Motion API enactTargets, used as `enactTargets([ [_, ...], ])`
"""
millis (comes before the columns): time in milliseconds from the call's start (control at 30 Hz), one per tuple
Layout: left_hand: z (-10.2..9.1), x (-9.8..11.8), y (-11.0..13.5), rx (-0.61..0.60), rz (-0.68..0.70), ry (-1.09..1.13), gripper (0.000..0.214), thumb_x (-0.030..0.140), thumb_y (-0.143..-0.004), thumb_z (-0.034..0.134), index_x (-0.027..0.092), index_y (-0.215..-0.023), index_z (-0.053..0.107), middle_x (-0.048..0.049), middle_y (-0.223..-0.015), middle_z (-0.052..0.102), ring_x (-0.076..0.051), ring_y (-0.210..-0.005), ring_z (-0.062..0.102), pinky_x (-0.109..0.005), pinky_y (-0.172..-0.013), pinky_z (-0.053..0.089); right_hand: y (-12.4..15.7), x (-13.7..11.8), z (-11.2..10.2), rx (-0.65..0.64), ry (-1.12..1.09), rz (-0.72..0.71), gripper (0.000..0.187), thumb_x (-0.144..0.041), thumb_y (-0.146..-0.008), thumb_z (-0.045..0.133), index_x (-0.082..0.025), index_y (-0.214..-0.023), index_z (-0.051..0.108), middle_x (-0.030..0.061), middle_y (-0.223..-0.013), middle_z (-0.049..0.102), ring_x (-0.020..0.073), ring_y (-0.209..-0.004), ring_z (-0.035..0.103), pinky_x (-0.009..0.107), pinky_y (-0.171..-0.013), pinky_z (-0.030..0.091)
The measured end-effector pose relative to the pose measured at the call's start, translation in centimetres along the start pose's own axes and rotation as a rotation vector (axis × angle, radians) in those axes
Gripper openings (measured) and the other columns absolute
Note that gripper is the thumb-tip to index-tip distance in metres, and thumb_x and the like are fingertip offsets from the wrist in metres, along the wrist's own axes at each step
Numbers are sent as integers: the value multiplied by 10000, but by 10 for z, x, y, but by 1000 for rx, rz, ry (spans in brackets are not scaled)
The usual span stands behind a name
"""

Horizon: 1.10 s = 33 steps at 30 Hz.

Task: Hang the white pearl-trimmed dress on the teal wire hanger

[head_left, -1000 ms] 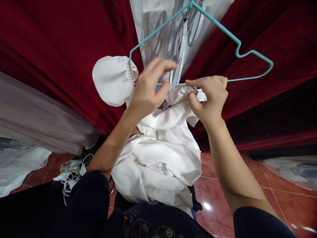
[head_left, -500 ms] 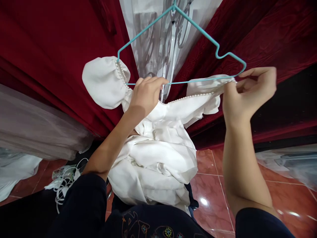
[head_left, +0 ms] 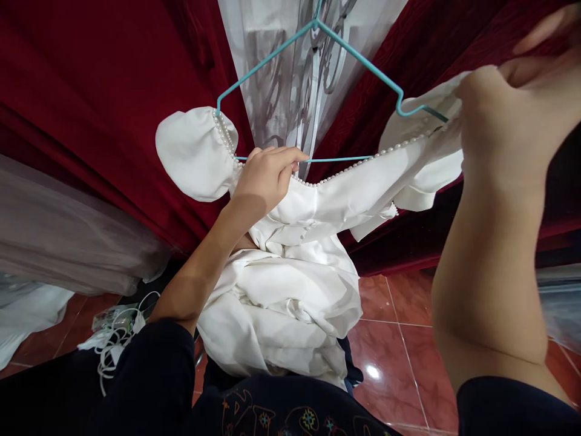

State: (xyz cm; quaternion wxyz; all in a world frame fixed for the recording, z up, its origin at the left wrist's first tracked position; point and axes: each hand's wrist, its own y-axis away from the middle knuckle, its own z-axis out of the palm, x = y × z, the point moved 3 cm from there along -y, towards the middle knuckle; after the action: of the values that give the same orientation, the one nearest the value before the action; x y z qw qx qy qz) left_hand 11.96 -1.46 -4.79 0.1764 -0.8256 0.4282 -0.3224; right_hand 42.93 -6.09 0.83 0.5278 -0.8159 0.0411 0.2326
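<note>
A white dress (head_left: 290, 284) with a pearl-trimmed neckline and puffed sleeves hangs in front of me on a teal wire hanger (head_left: 318, 36). My left hand (head_left: 265, 178) is closed on the hanger's bottom bar and the neckline near the left sleeve (head_left: 193, 154). My right hand (head_left: 512, 115) is raised at the right, fingers pinched on the dress's right shoulder, which it holds over the hanger's right end. The skirt bunches down against my lap.
Dark red velvet curtains (head_left: 91, 91) hang behind, with a sheer white panel (head_left: 281, 66) between them. Grey fabric (head_left: 68, 242) drapes at the left. White cables (head_left: 113, 339) lie on the glossy red floor tiles (head_left: 394, 357).
My right hand has pulled the dress's right shoulder out to the right and up, onto the hanger's right end. My left hand closed down on the bottom bar and stayed there.
</note>
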Motion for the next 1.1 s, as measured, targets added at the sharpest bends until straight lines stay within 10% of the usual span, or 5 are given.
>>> enactTargets([
  [200, -1, 3, 0, -15, -46, -24, 369, 3, -990, 495, 228, -1107, 764, 5, -985, 799, -206, -935, 720, -423, -978, 493, 20, -45, 3, 54, -198, 86, 360, 58, -698, 553, -231, -723, 341, -48, -761, 412, -1, -559, 255, 247, -552, 187],
  [433, 5, 12, -3, -35, -66, -22, 400, -9, -1000, 473, 214, -1165, 761, -4, -1042, 806, -197, -1000, 739, -395, -995, 496, 6, -34, 17, 87, -382, 109, 426, 170, -597, 447, -229, -737, 392, -72, -768, 401, -6, -473, 254, 267, -489, 167],
  [700, -3, 10, 3, -32, -67, -117, 370, 13, -1012, 477, 228, -1135, 752, 9, -1040, 797, -219, -1001, 715, -412, -999, 478, 43, -75, 28, 162, -707, -154, 46, -161, -943, 605, -190, -970, 581, 33, -925, 558, 125, -773, 633, 313, -670, 466],
  [867, -2, 6, 5, -33, -59, -126, 319, 59, -1038, 488, 222, -1137, 744, -6, -1033, 788, -245, -1036, 719, -435, -1005, 488, 113, -107, 66, -310, -309, -331, 195, -303, -1010, 565, -228, -1188, 589, 88, -1103, 700, 238, -984, 668, 440, -866, 517],
  [1100, -21, -1, 20, 313, -1, -156, 378, 135, -1096, 391, 306, -1298, 661, -27, -1435, 646, -243, -1392, 581, -486, -1245, 414, 130, -96, 80, -234, -167, -278, 337, -289, -1023, 507, -261, -1350, 584, 55, -1134, 735, 236, -959, 637, 477, -977, 445],
])
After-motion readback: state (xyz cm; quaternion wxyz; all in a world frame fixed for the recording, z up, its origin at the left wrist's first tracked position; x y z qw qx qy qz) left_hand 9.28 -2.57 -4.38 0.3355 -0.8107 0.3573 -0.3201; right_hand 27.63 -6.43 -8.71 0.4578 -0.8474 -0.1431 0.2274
